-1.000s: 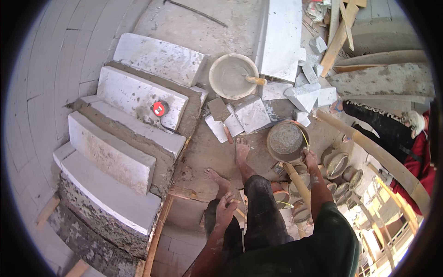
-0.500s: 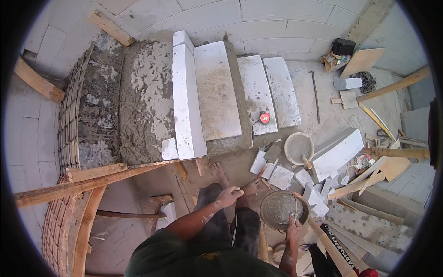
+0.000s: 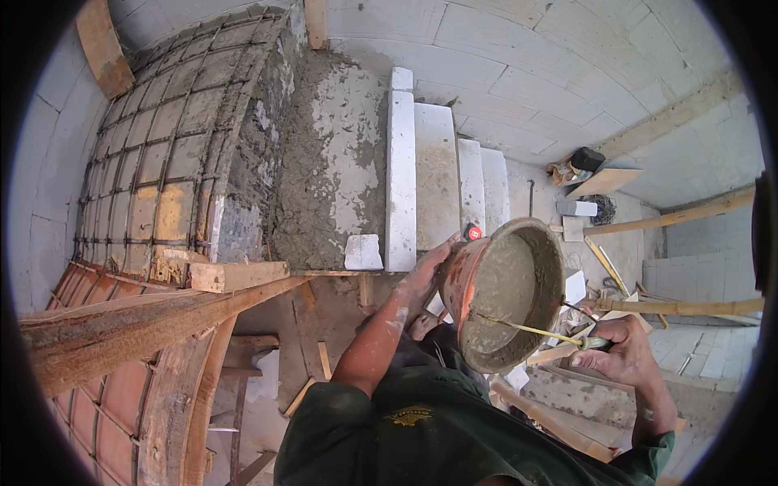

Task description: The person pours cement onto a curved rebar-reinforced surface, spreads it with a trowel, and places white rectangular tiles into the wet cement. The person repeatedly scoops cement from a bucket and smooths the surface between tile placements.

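A round reddish bucket [image 3: 463, 292], its inside coated with wet grey mortar [image 3: 506, 283], is raised in front of me, tilted with its mouth to the right. My left hand [image 3: 428, 271] supports it along its left side; some of the fingers are hidden behind it. My right hand [image 3: 620, 352] is closed around the bucket's thin handle [image 3: 531, 330], at the right of the rim. Left of the bucket, a bed of wet mortar [image 3: 300, 202] covers the top step, beside a row of white block steps [image 3: 400, 178].
A rebar grid [image 3: 154, 154] stands at the left. A timber beam [image 3: 146, 324] crosses the near left. A small white block [image 3: 363, 252] sits at the mortar's edge, and a red tape measure [image 3: 473, 232] on a lower step. Bamboo poles [image 3: 681, 305] span the right.
The bucket has come up from the floor, tilted, in both hands. My left hand has moved from near my knees to its side. The view has shifted toward the rebar grid.
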Demonstrator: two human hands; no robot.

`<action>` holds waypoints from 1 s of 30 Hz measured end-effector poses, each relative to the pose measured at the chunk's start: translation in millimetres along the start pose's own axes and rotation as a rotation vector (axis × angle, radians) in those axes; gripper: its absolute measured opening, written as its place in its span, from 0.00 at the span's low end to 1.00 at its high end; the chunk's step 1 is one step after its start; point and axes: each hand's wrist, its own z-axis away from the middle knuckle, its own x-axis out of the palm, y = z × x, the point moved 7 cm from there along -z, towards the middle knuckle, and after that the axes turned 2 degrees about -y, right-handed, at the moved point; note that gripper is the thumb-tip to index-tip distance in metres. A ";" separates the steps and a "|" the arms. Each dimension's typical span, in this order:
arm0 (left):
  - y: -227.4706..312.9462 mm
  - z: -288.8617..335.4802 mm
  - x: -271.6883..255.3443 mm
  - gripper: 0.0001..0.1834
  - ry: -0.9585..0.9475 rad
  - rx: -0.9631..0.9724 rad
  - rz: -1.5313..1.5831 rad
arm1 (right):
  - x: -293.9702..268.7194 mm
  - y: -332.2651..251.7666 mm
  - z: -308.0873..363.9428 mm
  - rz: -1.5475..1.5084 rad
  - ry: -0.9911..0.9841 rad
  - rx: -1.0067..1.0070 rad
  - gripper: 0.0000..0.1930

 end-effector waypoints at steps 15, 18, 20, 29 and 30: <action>1.6 45.7 -82.2 0.37 0.176 0.231 0.646 | 105.5 -241.7 -286.3 0.458 -0.523 -0.849 0.26; -15.1 28.6 -79.1 0.37 0.174 0.277 0.667 | 135.3 -202.0 -289.0 0.246 -0.503 -1.077 0.23; -17.7 24.9 -87.5 0.38 0.194 0.324 0.667 | 147.4 -184.7 -306.0 0.207 -0.543 -1.111 0.21; 28.9 -21.0 -89.2 0.42 0.304 0.449 0.857 | 131.4 -176.0 -465.7 0.167 -0.445 -0.970 0.19; 43.0 -28.8 -87.1 0.43 0.334 0.451 0.948 | 123.4 -185.4 -484.8 0.184 -0.414 -0.925 0.21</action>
